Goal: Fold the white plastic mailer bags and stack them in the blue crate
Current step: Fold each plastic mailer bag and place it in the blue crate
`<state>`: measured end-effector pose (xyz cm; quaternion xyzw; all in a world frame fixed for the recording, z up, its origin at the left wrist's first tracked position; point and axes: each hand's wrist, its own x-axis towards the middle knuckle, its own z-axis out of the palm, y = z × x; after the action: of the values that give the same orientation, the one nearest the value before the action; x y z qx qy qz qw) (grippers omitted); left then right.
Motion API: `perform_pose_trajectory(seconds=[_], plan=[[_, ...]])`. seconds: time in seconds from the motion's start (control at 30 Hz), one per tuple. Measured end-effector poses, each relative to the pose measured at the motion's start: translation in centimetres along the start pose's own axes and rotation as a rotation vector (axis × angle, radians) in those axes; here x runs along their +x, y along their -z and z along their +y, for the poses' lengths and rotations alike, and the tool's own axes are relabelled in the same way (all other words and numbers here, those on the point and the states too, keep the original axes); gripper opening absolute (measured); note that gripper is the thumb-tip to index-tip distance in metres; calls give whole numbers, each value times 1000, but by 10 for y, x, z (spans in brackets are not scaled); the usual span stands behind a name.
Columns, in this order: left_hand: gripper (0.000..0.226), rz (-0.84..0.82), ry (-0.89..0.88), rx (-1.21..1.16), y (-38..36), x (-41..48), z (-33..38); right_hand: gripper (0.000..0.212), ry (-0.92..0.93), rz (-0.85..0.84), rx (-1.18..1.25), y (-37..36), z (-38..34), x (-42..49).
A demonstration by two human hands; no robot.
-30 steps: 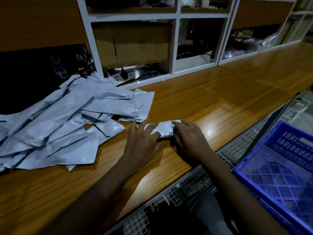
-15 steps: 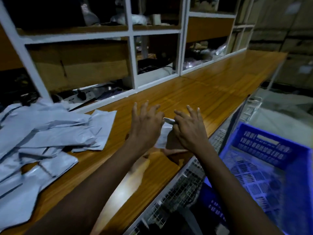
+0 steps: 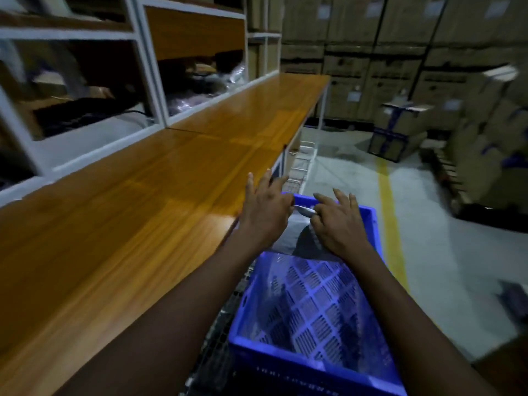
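A folded white mailer bag (image 3: 297, 232) hangs between my two hands above the far end of the blue crate (image 3: 308, 364). My left hand (image 3: 264, 211) holds its left edge, with the thumb underneath and the other fingers stretched forward. My right hand (image 3: 335, 224) pinches its right edge, fingers spread. Most of the bag is hidden beneath my hands. The crate's perforated floor shows below my forearms, and a grey mass lies at its far end under the bag. The pile of unfolded bags is out of view.
The long wooden counter (image 3: 143, 224) runs along the left, backed by white shelving (image 3: 143, 81) with dark clutter. A wire rack (image 3: 300, 170) sits beside the crate. On the right are concrete floor, a yellow line (image 3: 391, 224) and stacked cardboard boxes (image 3: 400, 130).
Both hands lifted the folded bag off the counter and carried it right, over the blue crate. My view swung right, and the pile of unfolded bags left the frame.
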<state>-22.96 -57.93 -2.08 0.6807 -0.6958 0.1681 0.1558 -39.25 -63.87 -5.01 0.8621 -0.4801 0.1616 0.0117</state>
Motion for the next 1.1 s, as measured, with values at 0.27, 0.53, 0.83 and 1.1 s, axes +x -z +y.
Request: perform_pose_trajectory(seconds=[0.27,0.53,0.83,1.1], plan=[[15,-154,12,-96,-124,56,31,46,-137,-159,-91,-85,82,26],[8,-266,28,-61,-234,55,32,16,-216,-103,-187,-183,116,32],[8,-162,34,-49,-292,89,35,23,-283,193,-333,-239,140,60],[15,-121,18,-11,-315,112,43,23,-219,212,-354,-279,147,56]])
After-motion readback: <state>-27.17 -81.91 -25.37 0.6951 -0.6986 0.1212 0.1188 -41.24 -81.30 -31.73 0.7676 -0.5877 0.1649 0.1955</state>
